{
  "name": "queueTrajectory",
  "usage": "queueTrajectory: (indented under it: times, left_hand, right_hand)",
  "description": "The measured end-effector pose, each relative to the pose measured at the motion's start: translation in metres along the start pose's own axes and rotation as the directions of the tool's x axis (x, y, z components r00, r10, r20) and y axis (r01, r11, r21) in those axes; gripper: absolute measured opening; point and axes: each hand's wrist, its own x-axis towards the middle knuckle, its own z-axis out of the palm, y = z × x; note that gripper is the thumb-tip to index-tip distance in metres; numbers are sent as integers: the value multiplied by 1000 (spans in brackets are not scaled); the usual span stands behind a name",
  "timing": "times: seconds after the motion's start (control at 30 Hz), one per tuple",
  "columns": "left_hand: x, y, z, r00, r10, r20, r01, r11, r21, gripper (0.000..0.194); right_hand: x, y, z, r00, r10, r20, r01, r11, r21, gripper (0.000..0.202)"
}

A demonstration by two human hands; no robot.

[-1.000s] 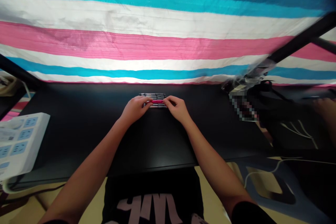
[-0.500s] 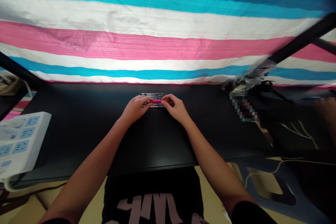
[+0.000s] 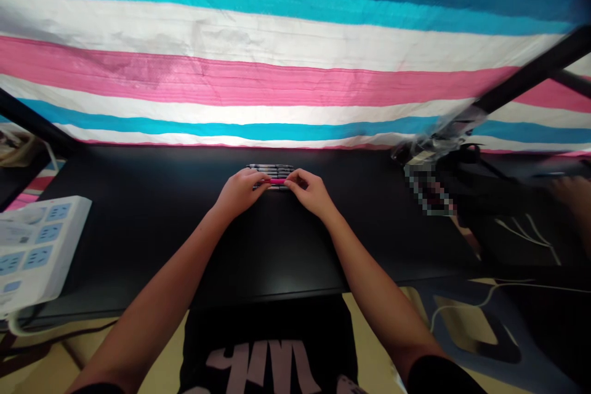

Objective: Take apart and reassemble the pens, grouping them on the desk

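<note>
A slim pink pen (image 3: 277,181) lies crosswise between my two hands, held at both ends by the fingertips. My left hand (image 3: 241,194) pinches its left end, and my right hand (image 3: 311,192) grips the right end between thumb and fingers. Directly under and behind it, several clear pens with dark parts (image 3: 271,167) rest side by side on the black table (image 3: 277,240). My fingers cover the ends of some of these pens. Whether the pink pen touches them I cannot tell.
A white power strip (image 3: 69,246) stands at the table's left edge. Clear plastic wrapping (image 3: 455,129) and dark items lie at the right. Another person's hand (image 3: 572,191) is blurred at the far right. A striped sheet (image 3: 277,80) hangs behind the table.
The pink pen has come very slightly nearer to me, with both hands still on it. Slightly more of the pens behind it shows.
</note>
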Motion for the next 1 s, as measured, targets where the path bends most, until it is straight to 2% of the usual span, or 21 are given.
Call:
queueTrajectory:
  times: [0.17, 0.33, 0.4, 0.5, 0.57, 0.63, 0.7, 0.77, 0.83, 1.0]
  left_hand:
    - [-1, 3, 1, 997, 73, -30, -72, 997, 15, 14]
    - [1, 7, -2, 991, 113, -70, -110, 993, 49, 18]
    - [2, 10, -5, 986, 65, -151, -62, 998, 26, 18]
    - [5, 12, -10, 945, -119, -304, 79, 987, -141, 21]
    - [7, 12, -10, 902, -285, -324, 155, 914, -374, 24]
    - [10, 9, -8, 862, -433, -263, 180, 748, -639, 29]
    - [11, 7, -4, 835, -521, -176, 165, 542, -824, 32]
    - [12, 4, 1, 826, -552, -116, 148, 410, -900, 33]
    - [11, 1, 4, 823, -559, -106, 141, 381, -914, 33]
    - [9, 0, 7, 793, -585, -170, 134, 440, -888, 35]
  right_hand:
    - [0, 0, -2, 998, 33, 52, -30, 998, -52, 59]
    - [1, 0, -3, 993, 85, 85, -87, 996, 26, 67]
    - [2, 1, -2, 993, 105, 56, -109, 991, 77, 67]
    - [4, 4, -2, 991, 130, -14, -127, 980, 155, 65]
    - [5, 4, -2, 990, 136, -31, -127, 971, 202, 63]
    - [4, 3, -1, 992, 123, -22, -116, 969, 218, 60]
    - [4, 2, 1, 995, 102, -6, -99, 976, 196, 57]
    - [2, 2, 2, 996, 88, 8, -89, 982, 165, 53]
    - [1, 2, 4, 996, 82, 25, -85, 985, 150, 49]
    - [-3, 2, 9, 994, 78, 79, -90, 984, 154, 42]
